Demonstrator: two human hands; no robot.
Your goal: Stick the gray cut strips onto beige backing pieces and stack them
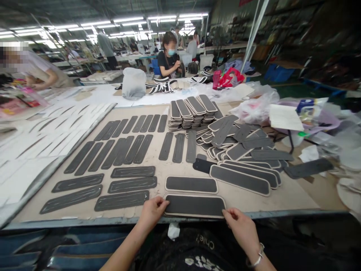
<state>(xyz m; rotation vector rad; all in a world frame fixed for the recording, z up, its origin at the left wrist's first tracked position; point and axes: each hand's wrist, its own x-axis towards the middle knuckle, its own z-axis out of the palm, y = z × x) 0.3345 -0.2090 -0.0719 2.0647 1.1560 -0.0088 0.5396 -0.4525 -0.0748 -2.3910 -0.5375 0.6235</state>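
At the table's front edge lies a long dark grey panel with rounded corners and a pale border (194, 206). My left hand (152, 212) pinches its left end between thumb and fingers. My right hand (239, 226), with a bracelet on the wrist, holds the right end the same way. Just behind it lies a similar bordered panel (191, 184). To the left are several plain dark strips (122, 201) with shiny streaks on them, laid out in rows. A loose heap of bordered panels (239, 180) spreads to the right.
Neat stacks of bordered panels (194, 107) stand at the back of the brown board (160, 167). White sheets with cut slits (42, 135) cover the left side. Plastic bags (256, 107) and scraps lie at right. A masked person (169, 56) works across the table.
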